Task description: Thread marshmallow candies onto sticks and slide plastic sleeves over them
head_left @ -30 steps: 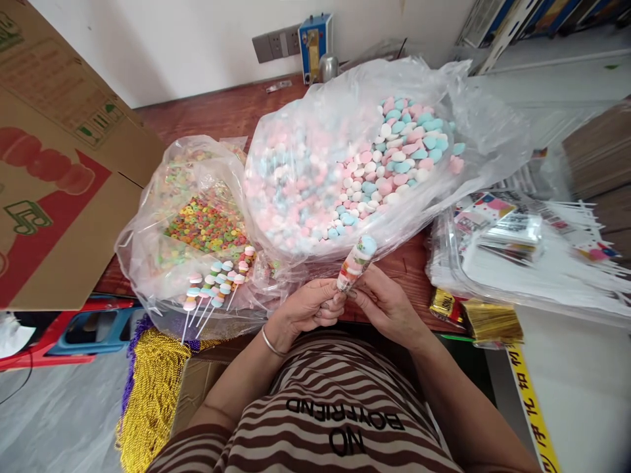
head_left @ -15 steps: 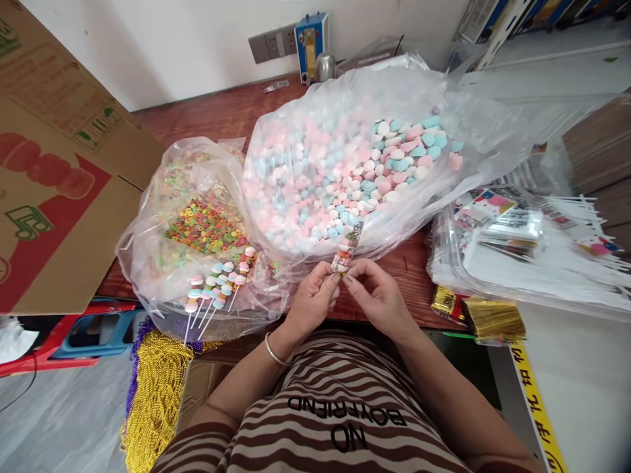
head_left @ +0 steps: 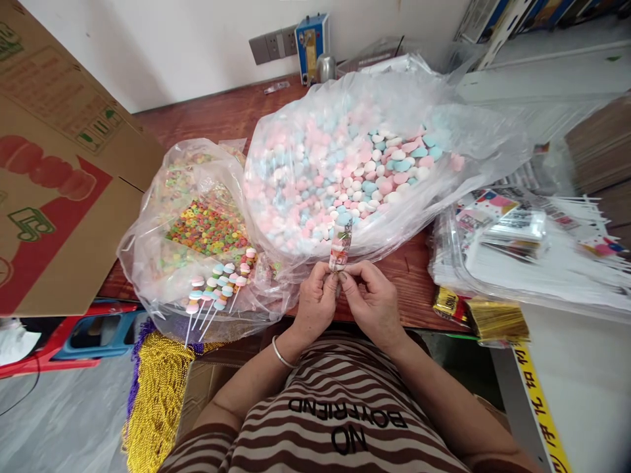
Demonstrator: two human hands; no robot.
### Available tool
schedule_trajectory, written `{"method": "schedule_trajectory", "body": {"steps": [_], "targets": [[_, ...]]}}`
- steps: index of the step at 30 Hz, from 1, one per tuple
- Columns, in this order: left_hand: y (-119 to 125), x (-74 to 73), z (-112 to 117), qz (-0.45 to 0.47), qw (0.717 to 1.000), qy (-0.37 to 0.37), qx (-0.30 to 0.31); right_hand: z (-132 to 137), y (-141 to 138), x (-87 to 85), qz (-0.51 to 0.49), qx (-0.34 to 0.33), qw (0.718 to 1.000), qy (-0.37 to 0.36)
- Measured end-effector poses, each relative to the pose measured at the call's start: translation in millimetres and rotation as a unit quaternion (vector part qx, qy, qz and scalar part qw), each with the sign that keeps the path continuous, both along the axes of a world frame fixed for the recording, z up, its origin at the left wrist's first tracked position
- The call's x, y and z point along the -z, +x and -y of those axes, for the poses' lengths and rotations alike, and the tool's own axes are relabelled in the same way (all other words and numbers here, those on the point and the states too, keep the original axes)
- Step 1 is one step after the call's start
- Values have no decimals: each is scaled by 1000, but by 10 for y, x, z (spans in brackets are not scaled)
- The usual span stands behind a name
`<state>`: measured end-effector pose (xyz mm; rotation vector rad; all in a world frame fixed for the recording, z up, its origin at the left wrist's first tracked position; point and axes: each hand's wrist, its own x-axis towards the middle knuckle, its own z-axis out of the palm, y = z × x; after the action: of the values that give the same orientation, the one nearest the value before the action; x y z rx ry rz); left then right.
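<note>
A slim lollipop of stacked pastel and coloured sweets in a clear printed wrapper (head_left: 341, 243) stands almost upright at the front of the desk (head_left: 411, 279), its lower end between the person's two hands. The left hand (head_left: 317, 299) pinches this end between thumb and curled fingers; the right hand (head_left: 371, 299) pinches it from the other side, the thumbs almost meeting. The fingers hide most of what lies right at the pinch.

Just behind the wrapped lollipop is a large clear plastic bag (head_left: 296, 230) of pink, white and pale blue button-shaped sweets (head_left: 372, 177). Touching it on the left is a smaller clear plastic bag (head_left: 142, 263) of red, orange, yellow and green ring-shaped sweets (head_left: 207, 226). On this bag's front part lie several unwrapped pastel sweet skewers on white sticks (head_left: 220, 287).

Right of the hands, near the desk's edge, sits a bundle of flat gold strips (head_left: 497, 318), beside a clear plastic pack of white sticks (head_left: 517, 269). A brown cardboard box with red and green print (head_left: 54, 171) stands at far left, and a small blue metal box (head_left: 312, 46) by the wall.
</note>
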<state>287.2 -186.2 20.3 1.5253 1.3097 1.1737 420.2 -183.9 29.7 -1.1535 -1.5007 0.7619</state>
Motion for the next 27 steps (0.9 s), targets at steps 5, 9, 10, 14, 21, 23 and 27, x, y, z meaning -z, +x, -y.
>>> {"method": "schedule_trajectory", "body": {"steps": [5, 9, 10, 14, 21, 23, 27], "targets": [[-278, -171, -243, -125, 955, 252, 98, 49, 77, -103, -78, -195, 975, -72], [-505, -527, -178, -217, 901, 375, -15, 3, 168, -259, -60, -338, 932, -119], [-526, -606, -96, -201, 909, 361, -51, -28, 206, -310, -53, -283, 953, -90], [-428, -716, 207, 10, 982, -9, 188, -81, 339, -521, -27, -61, 989, 129], [-395, -602, 113, 352, 913, -154, 140, 70, 90, -349, 120, -226, 952, 170], [-487, -648, 128, 289, 900, -127, 300, 14, 47, -283, 61, -220, 972, 48], [-549, -608, 103, -135, 890, -130, 416, -82, 30, -310, -27, -236, 971, -40]]}}
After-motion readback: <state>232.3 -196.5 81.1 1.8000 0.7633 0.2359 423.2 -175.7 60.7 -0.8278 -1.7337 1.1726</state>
